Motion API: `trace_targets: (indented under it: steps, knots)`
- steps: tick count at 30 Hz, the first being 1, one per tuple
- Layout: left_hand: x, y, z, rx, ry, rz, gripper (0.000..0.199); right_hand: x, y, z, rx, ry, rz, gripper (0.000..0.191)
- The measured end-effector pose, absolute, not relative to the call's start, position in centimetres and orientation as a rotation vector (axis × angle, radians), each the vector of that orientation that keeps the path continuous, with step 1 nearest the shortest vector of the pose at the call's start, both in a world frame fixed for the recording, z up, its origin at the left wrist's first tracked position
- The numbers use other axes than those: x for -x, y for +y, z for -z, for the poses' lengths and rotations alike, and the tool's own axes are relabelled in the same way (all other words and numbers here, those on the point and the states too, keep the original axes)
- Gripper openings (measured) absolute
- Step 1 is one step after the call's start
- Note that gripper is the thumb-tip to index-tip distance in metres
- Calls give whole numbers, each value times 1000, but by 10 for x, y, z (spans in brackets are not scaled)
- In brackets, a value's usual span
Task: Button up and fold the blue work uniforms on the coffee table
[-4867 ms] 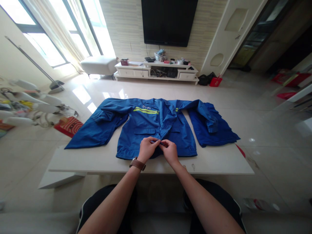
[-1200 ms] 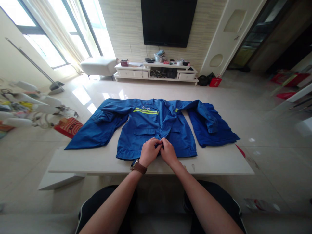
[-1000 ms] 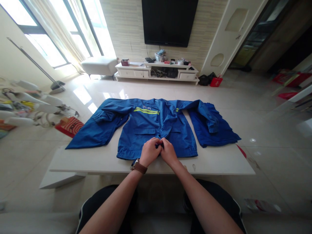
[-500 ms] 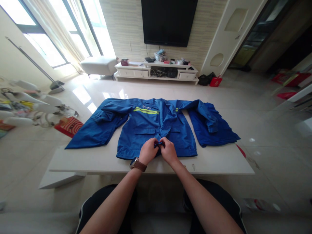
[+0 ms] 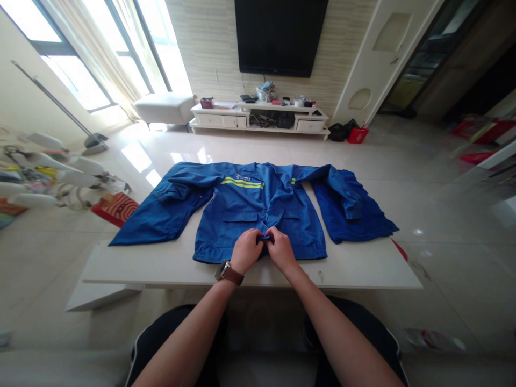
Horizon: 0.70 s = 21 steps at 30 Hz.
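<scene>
A blue work jacket with yellow-green stripes across the chest lies spread on the white table, its hem towards me. At the middle of the hem, my left hand pinches the front edge of the jacket. Close beside it my right hand grips the same front opening, the fingertips of both almost touching. Whatever fastener may be between the fingers is hidden. Under the sleeve on the right lies more folded blue cloth; another blue piece reaches out to the left.
A white TV stand with clutter on it stands by the far wall below a black television. A grey stool is near the window. Red bags lie on the floor to the left.
Both hands stay at the hem with barely any finger movement. The whole view has shifted very slightly; the jacket lies as before.
</scene>
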<state>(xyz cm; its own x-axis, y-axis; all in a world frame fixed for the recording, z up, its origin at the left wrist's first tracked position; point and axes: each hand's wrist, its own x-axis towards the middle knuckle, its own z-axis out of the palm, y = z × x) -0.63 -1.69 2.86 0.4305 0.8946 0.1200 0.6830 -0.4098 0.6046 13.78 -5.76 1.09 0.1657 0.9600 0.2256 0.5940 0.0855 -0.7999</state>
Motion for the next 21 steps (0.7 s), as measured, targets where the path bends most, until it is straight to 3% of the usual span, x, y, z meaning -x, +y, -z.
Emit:
trace_targets:
  steps: [21]
  knots:
    - [8,-18,-37,-2153,1442,-434,17,-136,-60,-12,1598,-1515,-571,19]
